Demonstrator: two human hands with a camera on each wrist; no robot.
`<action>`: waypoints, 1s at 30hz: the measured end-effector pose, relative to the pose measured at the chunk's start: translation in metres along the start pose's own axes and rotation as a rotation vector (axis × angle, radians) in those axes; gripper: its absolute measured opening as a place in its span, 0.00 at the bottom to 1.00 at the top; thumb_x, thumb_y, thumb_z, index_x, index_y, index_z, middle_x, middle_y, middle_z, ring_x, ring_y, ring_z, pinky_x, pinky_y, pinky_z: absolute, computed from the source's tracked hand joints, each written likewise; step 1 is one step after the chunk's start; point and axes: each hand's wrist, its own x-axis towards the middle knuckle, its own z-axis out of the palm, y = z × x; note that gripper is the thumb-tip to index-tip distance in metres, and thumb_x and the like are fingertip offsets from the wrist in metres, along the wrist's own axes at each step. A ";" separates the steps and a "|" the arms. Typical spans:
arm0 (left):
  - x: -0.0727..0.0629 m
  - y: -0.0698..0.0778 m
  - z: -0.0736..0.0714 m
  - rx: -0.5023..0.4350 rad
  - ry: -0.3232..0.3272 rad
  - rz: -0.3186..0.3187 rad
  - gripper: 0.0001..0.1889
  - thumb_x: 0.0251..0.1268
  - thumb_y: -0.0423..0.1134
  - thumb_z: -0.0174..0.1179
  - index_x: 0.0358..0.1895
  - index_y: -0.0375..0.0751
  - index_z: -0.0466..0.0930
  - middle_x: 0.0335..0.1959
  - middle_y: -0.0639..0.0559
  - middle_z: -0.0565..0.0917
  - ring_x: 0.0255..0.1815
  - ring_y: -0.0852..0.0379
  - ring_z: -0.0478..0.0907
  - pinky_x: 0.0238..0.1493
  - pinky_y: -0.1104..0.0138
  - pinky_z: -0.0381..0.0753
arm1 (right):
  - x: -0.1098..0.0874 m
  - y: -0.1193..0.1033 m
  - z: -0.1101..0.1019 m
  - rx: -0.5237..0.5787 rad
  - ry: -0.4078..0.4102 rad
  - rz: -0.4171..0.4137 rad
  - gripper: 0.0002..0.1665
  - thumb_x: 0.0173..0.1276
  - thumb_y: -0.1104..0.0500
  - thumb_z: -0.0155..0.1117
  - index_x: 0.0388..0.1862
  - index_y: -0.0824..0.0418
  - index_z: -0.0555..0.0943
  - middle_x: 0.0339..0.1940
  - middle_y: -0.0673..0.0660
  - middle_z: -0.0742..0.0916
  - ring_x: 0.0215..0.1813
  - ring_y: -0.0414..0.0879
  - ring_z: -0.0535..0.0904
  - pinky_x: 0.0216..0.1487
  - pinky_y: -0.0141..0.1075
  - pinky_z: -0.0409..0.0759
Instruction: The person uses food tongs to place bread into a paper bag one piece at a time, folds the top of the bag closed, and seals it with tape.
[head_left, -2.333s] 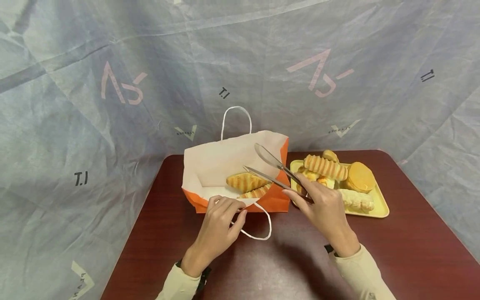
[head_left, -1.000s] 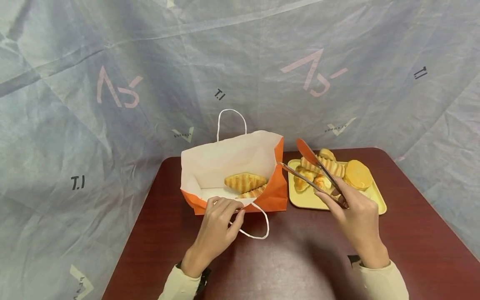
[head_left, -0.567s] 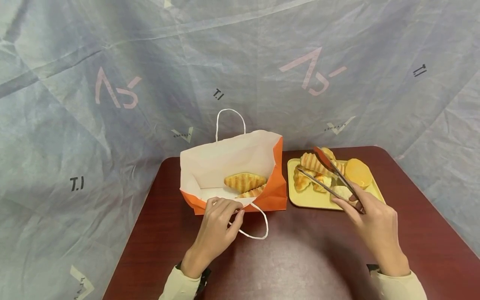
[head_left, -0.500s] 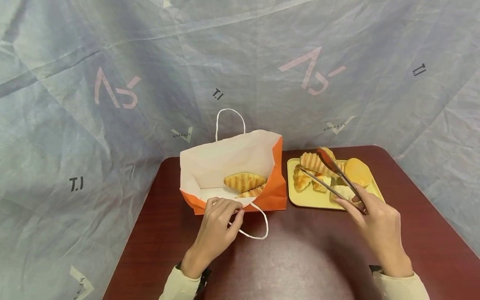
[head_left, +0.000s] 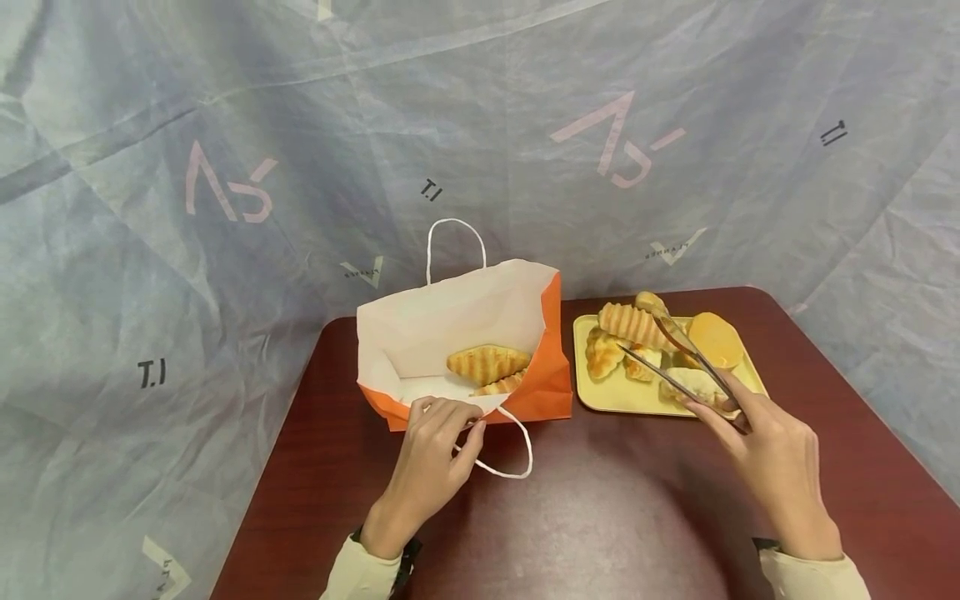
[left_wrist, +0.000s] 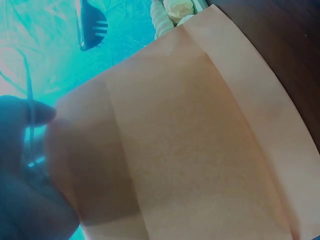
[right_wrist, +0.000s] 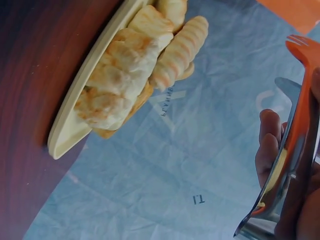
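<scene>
My left hand (head_left: 427, 462) pinches the near rim of a white-lined orange paper bag (head_left: 551, 387), beside its white cord handle. The bag's mouth faces me; inside lie a croissant-shaped bread (head_left: 487, 363) and a ridged bread (head_left: 504, 383), partly hidden by the rim. My right hand (head_left: 780, 467) grips metal tongs (head_left: 708, 367), their arms spread apart above the yellow tray (head_left: 626, 403). Under and around the tongs are a ridged roll (head_left: 630, 323), a pale long bread (head_left: 693, 383) and several other pieces. In the right wrist view, the tongs (right_wrist: 300, 120) have nothing between their tips.
The dark red table (head_left: 585, 500) carries the bag at left and the tray at right. A round yellow bun (head_left: 715, 340) sits at the tray's right side. A grey printed cloth (head_left: 510, 150) hangs right behind the table.
My right hand has moved right with the tongs, from the bag's mouth to above the tray. The left hand keeps its hold on the bag rim.
</scene>
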 end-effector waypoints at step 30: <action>0.000 0.002 0.000 -0.017 0.001 -0.028 0.04 0.70 0.39 0.59 0.37 0.45 0.82 0.33 0.58 0.82 0.37 0.59 0.79 0.54 0.54 0.68 | -0.040 0.035 -0.014 -0.088 -0.115 0.107 0.37 0.38 0.52 0.84 0.52 0.60 0.86 0.18 0.47 0.76 0.16 0.38 0.66 0.15 0.37 0.59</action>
